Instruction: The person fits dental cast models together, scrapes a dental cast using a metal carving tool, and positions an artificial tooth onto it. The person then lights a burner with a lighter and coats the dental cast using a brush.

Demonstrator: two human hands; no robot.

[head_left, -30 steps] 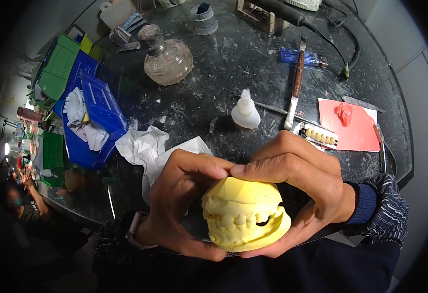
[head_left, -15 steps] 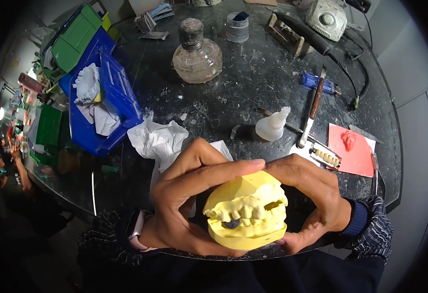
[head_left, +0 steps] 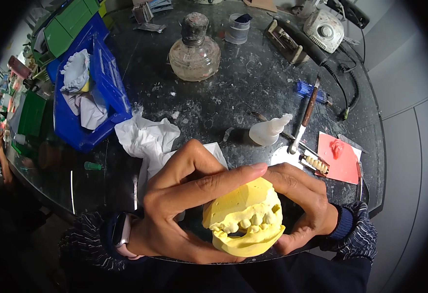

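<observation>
Two yellow plaster dental casts [head_left: 243, 209], an upper and a lower set together with the teeth facing each other, are held near the table's front edge. My left hand [head_left: 184, 195] grips their left side, its fingers across the top of the upper cast and its thumb low by the lower one. From the right, my right hand [head_left: 304, 195] curls its fingers over the top, with the thumb against the lower cast. A dark gap shows between the two rows at the left. Behind the hands lie a crumpled white tissue [head_left: 148, 136] and a white dropper bottle [head_left: 267, 131].
A blue tray [head_left: 113, 97] holds a whitish dental cast [head_left: 76, 71]. At the back stand a glass spirit lamp [head_left: 194, 56] and a white control unit [head_left: 324, 30]. A brown-handled knife [head_left: 309, 110], a pink wax sheet [head_left: 338, 163] and a strip of artificial teeth [head_left: 316, 164] lie right.
Both hands have turned the casts, so the tooth rows now slant up toward the right and the dark gap looks different. The whole view has shifted, with the table things appearing further left.
</observation>
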